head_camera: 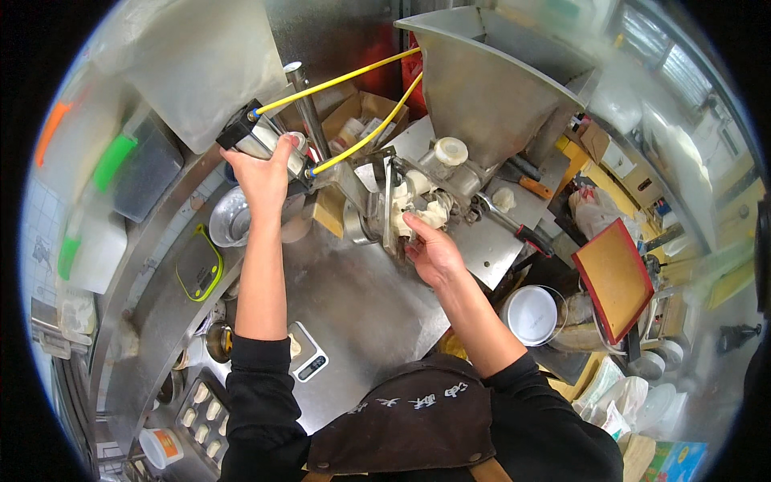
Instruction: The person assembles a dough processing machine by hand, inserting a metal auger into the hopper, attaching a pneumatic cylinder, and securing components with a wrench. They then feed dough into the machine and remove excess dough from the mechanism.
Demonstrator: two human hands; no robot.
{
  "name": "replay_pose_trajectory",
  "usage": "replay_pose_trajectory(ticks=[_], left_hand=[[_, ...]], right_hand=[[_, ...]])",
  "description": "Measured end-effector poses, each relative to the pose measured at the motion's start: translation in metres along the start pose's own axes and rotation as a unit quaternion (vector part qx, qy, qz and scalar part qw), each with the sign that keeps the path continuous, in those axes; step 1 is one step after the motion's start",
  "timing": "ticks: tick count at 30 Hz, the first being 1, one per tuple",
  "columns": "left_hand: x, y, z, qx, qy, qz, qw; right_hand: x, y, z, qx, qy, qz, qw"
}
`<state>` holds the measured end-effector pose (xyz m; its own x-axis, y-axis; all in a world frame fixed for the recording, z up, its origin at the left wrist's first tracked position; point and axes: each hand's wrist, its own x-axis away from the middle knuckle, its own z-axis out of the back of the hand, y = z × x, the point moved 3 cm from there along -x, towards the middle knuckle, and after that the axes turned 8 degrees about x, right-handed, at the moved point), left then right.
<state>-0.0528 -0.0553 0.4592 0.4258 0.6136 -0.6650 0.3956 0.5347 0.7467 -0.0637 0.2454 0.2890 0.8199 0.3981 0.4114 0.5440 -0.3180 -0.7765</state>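
Observation:
My left hand (262, 178) is wrapped around a metal pneumatic cylinder (256, 141) with black end blocks, from which two yellow air hoses (343, 78) run to the upper right. My right hand (437, 250) is raised at the machine's metal outlet, its thumb and fingers near or against pale dough (421, 214) that sits among the metal parts. Whether it grips any dough cannot be told. Above the dough rises a large steel hopper (488, 90). Below the hands, a white digital scale (312, 358) lies on the steel table, a piece of dough on it partly hidden by my left sleeve.
A green-rimmed scale (200, 265) and a metal bowl (229, 218) stand at left. Shaped dough pieces lie on a tray (193, 434) at lower left. At right are a white bucket (532, 315), a ratchet wrench (512, 226) and a red-framed board (614, 280).

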Motion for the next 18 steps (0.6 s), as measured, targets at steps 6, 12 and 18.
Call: replay_pose_trajectory(ticks=[6,12,18], left_hand=[[-0.001,-0.001,-0.001,-0.006,0.002,-0.034,0.999],[0.001,0.001,-0.001,-0.011,0.008,-0.015,1.0],[0.001,0.003,-0.003,-0.019,0.021,-0.018,0.999]], right_hand=[[0.019,-0.004,-0.005,0.023,-0.025,0.006,0.999],[0.036,-0.011,0.01,0.076,-0.01,-0.015,0.997],[0.052,-0.011,0.021,0.092,-0.071,-0.002,0.993]])
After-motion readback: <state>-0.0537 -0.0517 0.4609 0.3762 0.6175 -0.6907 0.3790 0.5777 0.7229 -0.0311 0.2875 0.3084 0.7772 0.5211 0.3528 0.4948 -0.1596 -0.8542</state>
